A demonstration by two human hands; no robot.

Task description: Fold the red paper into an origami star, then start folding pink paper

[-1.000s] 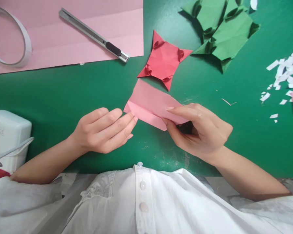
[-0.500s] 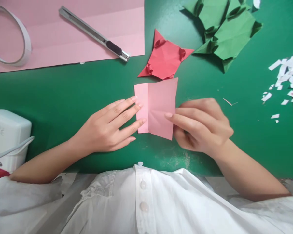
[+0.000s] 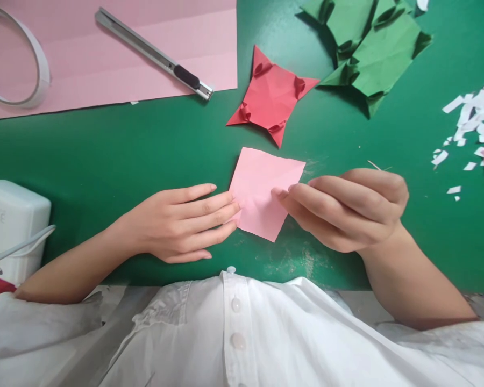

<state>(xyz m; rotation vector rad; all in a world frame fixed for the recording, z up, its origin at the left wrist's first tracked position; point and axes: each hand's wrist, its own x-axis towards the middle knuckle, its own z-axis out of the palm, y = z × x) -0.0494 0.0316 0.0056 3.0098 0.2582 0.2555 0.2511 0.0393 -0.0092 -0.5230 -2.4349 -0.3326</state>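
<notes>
A square of pink paper (image 3: 264, 174) lies turned at an angle on the green table in front of me, with soft crease marks across it. Stretched out nearly flat, the fingers of my left hand (image 3: 181, 220) rest their tips on the paper's left edge. My right hand (image 3: 349, 209) pinches the right side of the sheet between thumb and fingers, the thumb mostly hidden. Just beyond the paper is a red folded paper star (image 3: 272, 97) with four curled points.
Green folded paper stars (image 3: 387, 59) lie at the back right, near white paper scraps (image 3: 482, 115). A box cutter (image 3: 153, 54) and a roll of tape (image 3: 42, 75) rest on a large pink sheet (image 3: 210, 43). A white box-shaped device (image 3: 16, 215) with a cable stands left.
The pink paper has been opened from a fold along its left side and turned to a slant, slightly nearer me. My right hand moved a little rightward; my left fingers drew closer together.
</notes>
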